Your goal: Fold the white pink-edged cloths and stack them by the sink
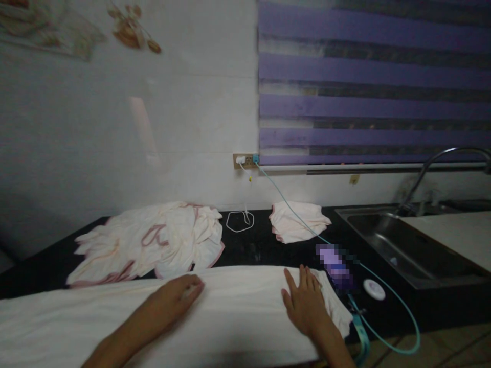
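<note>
White cloth (238, 322) spread lengthwise along near side of counter (251, 251), mostly smooth; right end ruffled, so flattening looks partly done. Right hand (307, 304) splayed on it, grip holding nothing. Left hand (174, 297) half-curled on cloth; cannot tell whether grip pinches any. Far left, pink-edged heap (176, 230) crumpled, unflattened.
</note>
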`<action>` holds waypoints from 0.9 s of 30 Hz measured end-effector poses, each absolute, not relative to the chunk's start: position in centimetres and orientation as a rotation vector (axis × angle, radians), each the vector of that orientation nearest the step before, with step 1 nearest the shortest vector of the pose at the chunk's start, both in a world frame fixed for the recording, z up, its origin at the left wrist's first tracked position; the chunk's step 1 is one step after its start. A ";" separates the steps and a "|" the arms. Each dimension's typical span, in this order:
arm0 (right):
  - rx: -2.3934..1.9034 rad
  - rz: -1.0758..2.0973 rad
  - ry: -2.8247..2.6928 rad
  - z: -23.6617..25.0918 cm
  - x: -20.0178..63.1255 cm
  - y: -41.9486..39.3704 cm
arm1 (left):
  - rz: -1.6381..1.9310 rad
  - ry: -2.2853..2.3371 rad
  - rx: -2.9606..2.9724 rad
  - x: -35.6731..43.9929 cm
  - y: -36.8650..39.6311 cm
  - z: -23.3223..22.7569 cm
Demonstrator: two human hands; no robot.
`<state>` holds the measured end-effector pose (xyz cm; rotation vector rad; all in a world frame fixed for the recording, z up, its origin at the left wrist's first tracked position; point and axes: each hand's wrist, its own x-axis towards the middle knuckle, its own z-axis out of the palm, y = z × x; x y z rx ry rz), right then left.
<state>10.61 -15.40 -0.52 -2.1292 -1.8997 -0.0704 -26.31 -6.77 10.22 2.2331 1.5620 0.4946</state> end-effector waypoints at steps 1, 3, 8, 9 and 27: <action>-2.108 -0.082 -1.884 -0.5 10.6 -15.5 | 0.499 1.400 2.266 -22.8 -6.2 9.9; -2.044 -0.127 -1.832 -0.2 10.5 -15.7 | 0.537 1.187 2.304 -15.4 -4.7 9.2; -1.731 -0.220 -1.625 0.9 10.8 -16.0 | 0.519 0.891 2.298 -0.2 -1.1 6.7; -1.668 -0.231 -1.584 1.1 11.0 -16.1 | 0.504 0.843 2.310 2.0 -1.0 6.1; -1.633 -0.514 -1.152 -4.6 14.0 -22.4 | 0.397 0.588 2.062 6.1 -3.3 2.6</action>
